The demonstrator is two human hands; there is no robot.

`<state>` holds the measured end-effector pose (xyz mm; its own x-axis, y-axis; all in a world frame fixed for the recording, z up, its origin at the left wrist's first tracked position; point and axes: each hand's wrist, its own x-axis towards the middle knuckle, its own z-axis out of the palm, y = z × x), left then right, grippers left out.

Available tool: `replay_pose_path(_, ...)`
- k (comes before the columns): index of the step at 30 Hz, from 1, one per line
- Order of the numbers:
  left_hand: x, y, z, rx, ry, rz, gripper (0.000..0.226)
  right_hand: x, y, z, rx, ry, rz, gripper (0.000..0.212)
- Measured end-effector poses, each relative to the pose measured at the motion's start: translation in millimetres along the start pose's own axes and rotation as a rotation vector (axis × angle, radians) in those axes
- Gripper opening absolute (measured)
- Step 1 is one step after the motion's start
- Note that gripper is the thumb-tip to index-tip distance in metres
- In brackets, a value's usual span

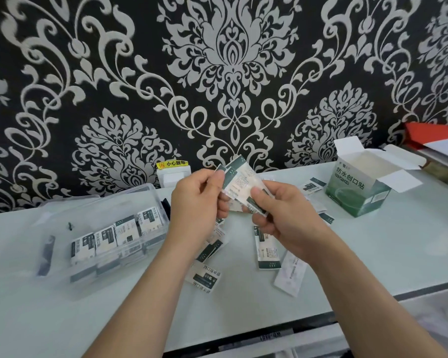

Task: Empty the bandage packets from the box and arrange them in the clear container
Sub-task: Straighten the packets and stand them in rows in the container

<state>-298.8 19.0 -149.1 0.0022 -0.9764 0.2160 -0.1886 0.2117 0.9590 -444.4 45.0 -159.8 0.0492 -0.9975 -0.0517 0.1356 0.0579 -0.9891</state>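
Observation:
Above the middle of the white table (373,254), my left hand (195,202) and my right hand (282,215) together pinch a small stack of white and dark green bandage packets (239,183). The clear container (62,228) stands at the left with a row of several packets (114,236) inside it. More loose packets (267,251) lie on the table under and around my hands. The green and white bandage box (357,192) stands open at the right; I see no packets in its top.
A black and silver patterned wall runs along the table's far edge. A white socket with a yellow warning label (172,164) sits on it behind my hands. Red and white items (435,140) are stacked at the far right. The table's front edge (347,311) runs below my right forearm.

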Motion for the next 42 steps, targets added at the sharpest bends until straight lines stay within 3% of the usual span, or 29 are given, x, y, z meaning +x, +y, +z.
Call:
replay_pose_path(3,2,2,-7,0.087,0.059,0.094,0.014,-2,-3,-3,-0.006,-0.027,0.018,0.021)
replay_pose_path(7,-1,5,-10,0.1,-0.105,0.101,0.026,-7,-7,3,-0.027,-0.139,0.076,0.022)
replay_pose_path(10,-6,9,-8,0.189,-0.149,0.203,0.02,-11,-10,11,0.089,-0.231,0.142,0.024)
replay_pose_path(17,-8,1,-3,0.35,-0.136,0.18,0.017,-1,-8,18,0.301,-0.06,0.156,0.018)
replay_pose_path(20,-12,0,-1,0.498,-0.054,0.215,0.014,1,-6,23,0.308,-0.155,0.166,0.024)
replay_pose_path(25,-2,1,-11,0.279,0.087,0.157,0.023,2,-7,26,0.358,-0.187,0.125,0.021)
replay_pose_path(30,-2,5,-21,0.293,0.212,0.248,0.042,1,-8,33,0.457,-0.164,0.2,0.015)
replay_pose_path(33,1,7,-30,0.385,0.298,0.256,0.045,-1,-9,39,0.349,-0.191,0.178,0.007)
replay_pose_path(38,1,15,-42,0.509,0.304,0.172,0.043,-9,-18,43,-0.249,-0.189,-0.052,0.022)
replay_pose_path(42,5,13,-53,0.397,0.241,-0.041,0.032,-13,-24,51,-0.277,-0.134,-0.111,0.017)
